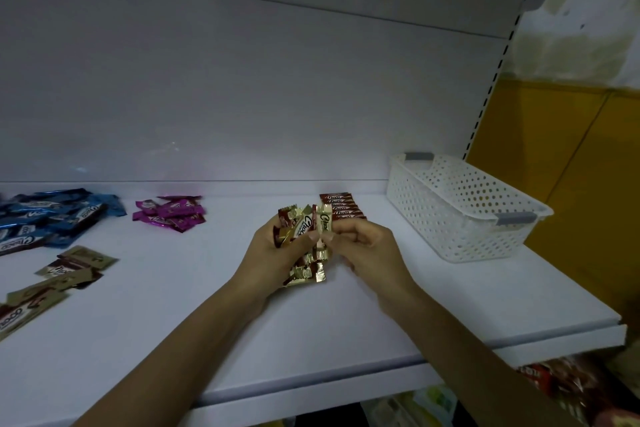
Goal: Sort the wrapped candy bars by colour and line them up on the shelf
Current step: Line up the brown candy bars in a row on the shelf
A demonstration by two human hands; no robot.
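Both arms reach in over the white shelf, and the hands meet near its middle, just above the surface; the left hand has its fingers curled round a loose bunch of gold bars, whose crimped ends fan out above the knuckles and poke out below the palm towards the shelf; the right hand pinches a single gold bar between thumb and forefinger, the other fingers folded in, and this bar stands nearly upright, pressed against the right edge of the bunch; directly behind the hands, near the back of the shelf, a row of red bars lies neatly lined up, each overlapping the next; off to the left, near the back panel, a small heap of magenta bars lies jumbled; further left again is a larger untidy pile of blue bars, running out of sight at the edge; in front of the blue pile, towards the shelf's front edge, several tan bars lie scattered at angles, some overlapping; on the right end of the shelf stands a white perforated basket with grey handle grips, set askew and well apart from the hands; what it holds cannot be told from here; below the shelf at the right, some red packets show dimly.
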